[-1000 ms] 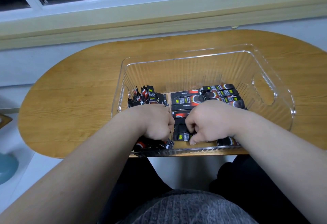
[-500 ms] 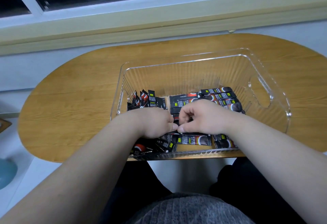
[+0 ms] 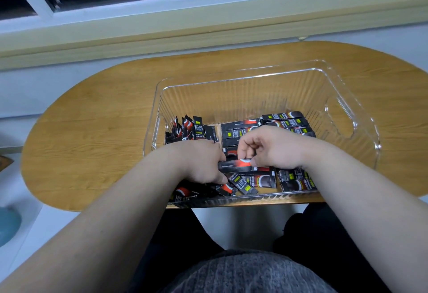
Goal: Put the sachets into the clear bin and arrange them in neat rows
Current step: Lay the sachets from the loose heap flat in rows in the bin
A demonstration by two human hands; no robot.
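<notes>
A clear ribbed bin (image 3: 273, 77) stands on the oval wooden table (image 3: 97, 135). Inside lie several black-and-red sachets: an upright cluster (image 3: 190, 128) at the left, flat rows (image 3: 240, 130) at the back middle and right, loose ones (image 3: 245, 184) along the near wall. Both hands are inside the bin. My right hand (image 3: 275, 147) pinches one end of a black-and-red sachet (image 3: 236, 165) held level above the loose ones. My left hand (image 3: 201, 163) grips its other end with curled fingers.
The bin's far half has a bare floor. A handle cutout (image 3: 342, 116) opens in its right wall. A window sill and wall run behind the table. A blue object (image 3: 7, 225) sits on the floor at the left. My lap is below the table edge.
Both hands have lifted from the near pile. My right hand has moved back and up and now holds a single sachet level, with my left hand at its other end.
</notes>
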